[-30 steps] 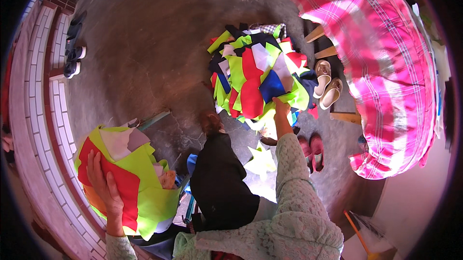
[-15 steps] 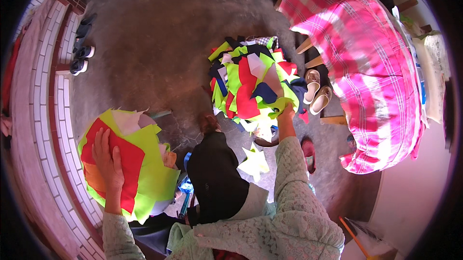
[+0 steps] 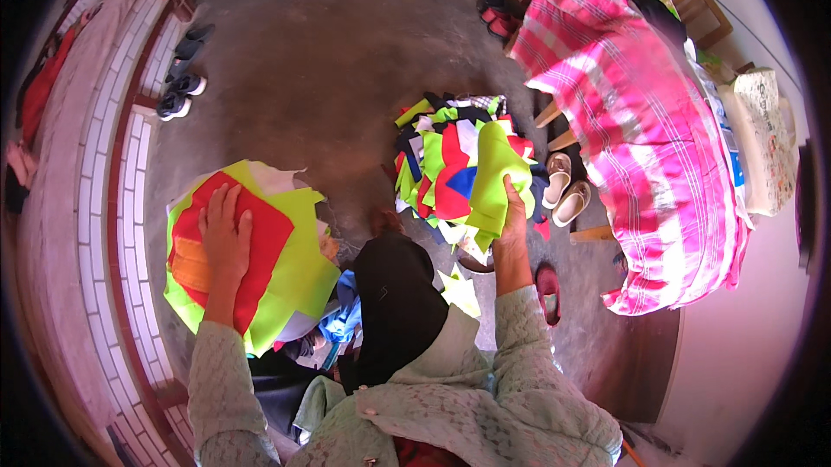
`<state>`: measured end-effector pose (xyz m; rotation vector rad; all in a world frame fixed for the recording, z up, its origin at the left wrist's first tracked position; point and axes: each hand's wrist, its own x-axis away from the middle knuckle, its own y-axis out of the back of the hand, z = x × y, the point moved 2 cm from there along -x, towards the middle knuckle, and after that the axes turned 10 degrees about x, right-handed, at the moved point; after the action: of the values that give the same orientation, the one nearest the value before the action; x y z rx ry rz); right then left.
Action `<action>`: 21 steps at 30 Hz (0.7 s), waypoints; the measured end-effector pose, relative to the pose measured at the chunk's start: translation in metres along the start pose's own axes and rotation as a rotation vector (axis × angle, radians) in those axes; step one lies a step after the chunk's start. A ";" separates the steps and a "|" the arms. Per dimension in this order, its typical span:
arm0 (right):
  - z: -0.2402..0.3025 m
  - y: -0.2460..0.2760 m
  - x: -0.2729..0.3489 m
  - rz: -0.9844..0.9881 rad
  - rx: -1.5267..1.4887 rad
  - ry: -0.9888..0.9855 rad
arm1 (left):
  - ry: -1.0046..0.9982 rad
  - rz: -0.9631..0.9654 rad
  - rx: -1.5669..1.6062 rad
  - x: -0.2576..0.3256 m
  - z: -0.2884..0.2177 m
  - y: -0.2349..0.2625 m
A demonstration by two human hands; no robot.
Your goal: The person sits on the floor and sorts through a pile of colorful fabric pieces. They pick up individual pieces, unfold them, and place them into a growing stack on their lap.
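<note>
My left hand (image 3: 227, 242) lies flat, fingers stretched out, on a red cloth piece (image 3: 270, 238). This tops a stack of cloth scraps with a large lime-green piece (image 3: 299, 268) beneath it and an orange patch (image 3: 190, 264) beside my palm. In my right hand (image 3: 514, 225) a lime-green cloth scrap (image 3: 492, 177) is pinched at its edge and hangs raised in front of a heap of scraps (image 3: 452, 164). Red, navy, white and lime pieces make up that heap on the floor. A pale yellow scrap (image 3: 460, 290) lies apart, nearer to me.
A pink plaid cloth (image 3: 645, 138) covers a piece of wooden-legged furniture on the right. Beige shoes (image 3: 570, 202) and a red shoe (image 3: 548, 292) stand by it. Dark shoes (image 3: 175, 105) line the white brick ledge (image 3: 104, 233) on the left. A wooden chair (image 3: 692, 0) is far right.
My right hand has lifted a lime-green scrap up from the heap, and more of the piece now shows. My left hand stays flat on the stack. The whole view has shifted slightly.
</note>
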<state>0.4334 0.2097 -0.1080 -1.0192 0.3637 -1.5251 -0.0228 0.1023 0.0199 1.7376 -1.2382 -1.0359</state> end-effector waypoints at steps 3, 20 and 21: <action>-0.013 -0.081 0.041 0.225 0.036 -0.047 | -0.038 -0.069 -0.006 0.004 0.005 -0.003; -0.138 -0.188 0.119 0.423 0.595 0.014 | 0.048 -0.028 0.035 0.011 0.017 -0.004; -0.138 -0.190 0.119 0.432 0.607 0.016 | 0.052 -0.011 0.055 0.010 0.019 -0.004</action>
<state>0.2173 0.1042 -0.0019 -0.4132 0.1031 -1.1405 -0.0367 0.0913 0.0073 1.8045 -1.2362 -0.9650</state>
